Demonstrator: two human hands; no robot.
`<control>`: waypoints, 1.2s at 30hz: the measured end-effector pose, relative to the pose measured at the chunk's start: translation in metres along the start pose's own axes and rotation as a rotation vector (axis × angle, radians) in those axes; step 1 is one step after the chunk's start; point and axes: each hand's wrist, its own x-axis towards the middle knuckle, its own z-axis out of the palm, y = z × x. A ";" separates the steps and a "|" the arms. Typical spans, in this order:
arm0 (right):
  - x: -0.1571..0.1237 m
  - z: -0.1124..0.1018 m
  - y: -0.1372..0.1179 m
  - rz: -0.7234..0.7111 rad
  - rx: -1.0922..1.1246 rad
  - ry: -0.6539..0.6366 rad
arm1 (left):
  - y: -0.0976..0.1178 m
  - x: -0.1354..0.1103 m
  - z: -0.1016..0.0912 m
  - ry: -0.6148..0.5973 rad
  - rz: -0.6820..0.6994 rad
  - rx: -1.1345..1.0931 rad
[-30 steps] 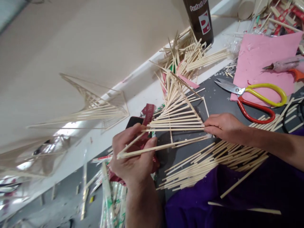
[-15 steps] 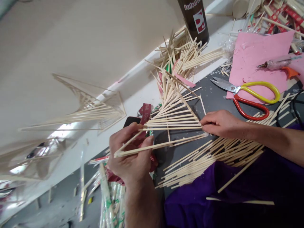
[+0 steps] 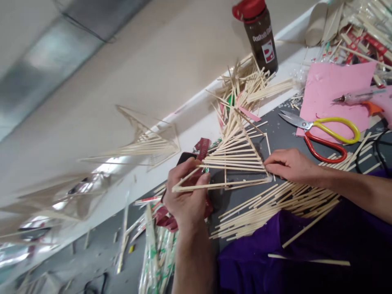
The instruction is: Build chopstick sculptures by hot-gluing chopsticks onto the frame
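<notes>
A fan-like frame of thin wooden sticks [image 3: 234, 167] is between my hands, its slats spreading from a twisted row above the grey table. My left hand [image 3: 186, 192] is closed around its near left corner, with the pointed stick joint jutting past the palm. At the frame's right corner, my right hand [image 3: 286, 164] pinches the end of a slat where it meets the side stick. The fingertips hide the exact contact. Below the right hand lie many loose sticks [image 3: 254, 212], some reaching the purple cloth [image 3: 248, 261] on my lap.
Scissors [image 3: 304, 123] with yellow and red handles overlap a pink sheet [image 3: 333, 87]. A glue gun [image 3: 357, 97] lies on that sheet. Behind stand a dark bottle [image 3: 260, 45] and a heap of sticks [image 3: 241, 87]. Wrapped sticks [image 3: 153, 257] lie at lower left, beside a maroon strap [image 3: 165, 218].
The camera view has shifted, so the scene sits lower and further right and the bottle's red lid shows. Both hands keep their hold on the frame, with little visible movement.
</notes>
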 end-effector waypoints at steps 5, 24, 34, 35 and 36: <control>-0.004 0.001 0.003 -0.093 0.003 0.036 | 0.009 0.009 0.006 0.020 -0.190 -0.305; -0.001 -0.014 0.014 -0.164 -0.120 0.275 | 0.006 0.050 0.017 -0.204 -0.427 -0.866; -0.014 -0.005 0.009 -0.540 -0.219 0.062 | 0.015 0.078 0.050 -0.527 -0.397 -0.959; -0.015 -0.006 0.007 -0.576 -0.222 0.050 | 0.018 0.080 0.052 -0.559 -0.391 -0.966; -0.015 -0.008 0.005 -0.595 -0.220 0.046 | 0.020 0.080 0.055 -0.589 -0.384 -0.972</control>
